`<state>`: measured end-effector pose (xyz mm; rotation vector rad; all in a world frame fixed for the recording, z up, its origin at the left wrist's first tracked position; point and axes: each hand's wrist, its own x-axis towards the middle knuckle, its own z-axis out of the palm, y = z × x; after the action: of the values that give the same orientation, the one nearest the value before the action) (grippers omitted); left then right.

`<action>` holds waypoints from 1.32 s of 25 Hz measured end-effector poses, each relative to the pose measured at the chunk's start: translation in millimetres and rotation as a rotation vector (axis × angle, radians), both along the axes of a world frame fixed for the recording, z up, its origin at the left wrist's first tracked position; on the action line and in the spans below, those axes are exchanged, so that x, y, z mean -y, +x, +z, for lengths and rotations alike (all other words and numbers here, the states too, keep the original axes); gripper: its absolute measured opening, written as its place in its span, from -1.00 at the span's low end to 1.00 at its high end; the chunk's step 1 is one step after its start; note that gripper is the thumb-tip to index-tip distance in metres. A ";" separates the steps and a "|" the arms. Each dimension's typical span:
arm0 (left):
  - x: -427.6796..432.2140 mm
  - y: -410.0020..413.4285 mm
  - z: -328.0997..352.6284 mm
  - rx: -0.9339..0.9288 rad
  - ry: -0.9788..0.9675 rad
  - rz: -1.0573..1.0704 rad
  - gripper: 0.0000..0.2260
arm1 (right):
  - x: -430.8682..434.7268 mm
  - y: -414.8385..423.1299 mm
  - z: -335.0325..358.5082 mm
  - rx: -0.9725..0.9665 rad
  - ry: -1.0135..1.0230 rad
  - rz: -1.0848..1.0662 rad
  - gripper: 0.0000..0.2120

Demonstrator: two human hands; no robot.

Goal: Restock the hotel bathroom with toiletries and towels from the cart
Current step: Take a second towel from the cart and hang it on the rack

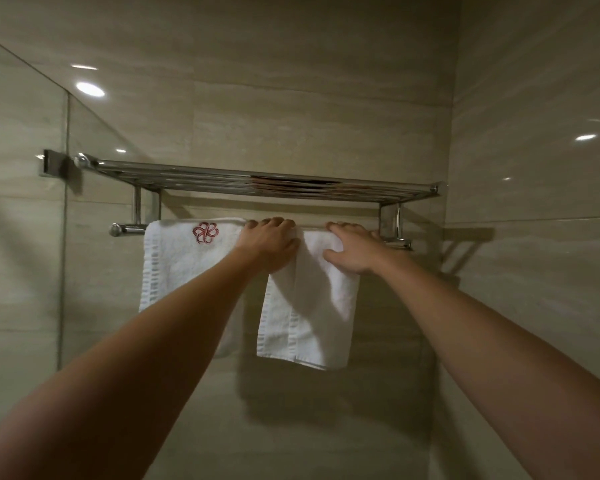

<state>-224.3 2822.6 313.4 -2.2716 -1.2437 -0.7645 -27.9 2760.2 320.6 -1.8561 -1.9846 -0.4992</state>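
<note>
The head camera looks up at a shiny rack (257, 183) fixed on the tan wall (291, 98); under it runs a bar (129, 229); two white towels hang over the bar, side by side. The logo towel (174, 268) on the left has a red flower mark; the plain towel (309, 306) hangs just beside it, a bit crooked. The left hand (272, 244) curls its fingers over the top of the plain towel at the bar; the right hand (352, 249) lies flat on it, fingers straight, thumb spread; a glass wall (21, 220) stands at the left.
</note>
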 end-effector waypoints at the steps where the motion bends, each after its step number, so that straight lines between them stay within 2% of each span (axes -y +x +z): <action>1: 2.3 -8.6 1.3 -0.035 0.032 0.002 -0.58 | 2.6 -0.1 -0.2 0.011 -0.008 -0.005 -0.32; 11: 34.7 -81.6 -19.4 -0.132 0.053 -0.038 -0.44 | 36.3 -56.7 -16.3 0.036 0.018 -0.015 -0.29; 17: 49.3 -102.0 -60.1 -0.067 0.073 -0.104 -0.45 | 54.3 -94.0 -57.9 0.054 0.106 -0.069 -0.31; 21: 65.6 -94.7 -88.3 -0.056 0.050 -0.145 -0.43 | 80.4 -105.3 -79.9 0.072 0.037 -0.120 -0.31; 28: 135.7 -105.6 -98.1 -0.063 -0.033 -0.135 -0.39 | 152.7 -110.6 -89.7 0.059 0.001 -0.146 -0.33; 33: 208.9 -108.2 -113.9 -0.126 -0.067 -0.085 -0.38 | 218.2 -111.8 -115.9 0.053 0.001 -0.064 -0.36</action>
<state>-332.5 2613.7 199.5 -2.4000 -1.1367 -0.6068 -139.6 2542.0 204.7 -1.9298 -1.9629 -0.5734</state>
